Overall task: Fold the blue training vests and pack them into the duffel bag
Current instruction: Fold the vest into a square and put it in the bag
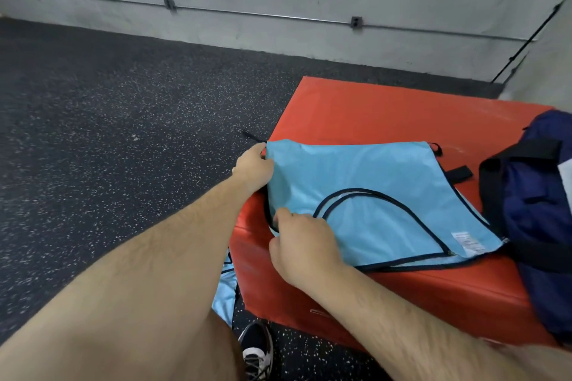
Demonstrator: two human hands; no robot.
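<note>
1. The blue training vest lies flat on the red vinyl pad, just beside the navy duffel bag.
2. The left hand pinches the vest's far left corner. The right hand pinches the near left edge, fingers curled on the cloth.
3. The fold probably goes best if both corners travel rightward together, so the trimmed edges meet squarely.
4. The cloth looks thin and slick, so it may slide; smoothing it flat should help.
5. Black binding curves round the armhole, and the cushioned pad has rounded edges.

Label on vest, print unreadable
</note>
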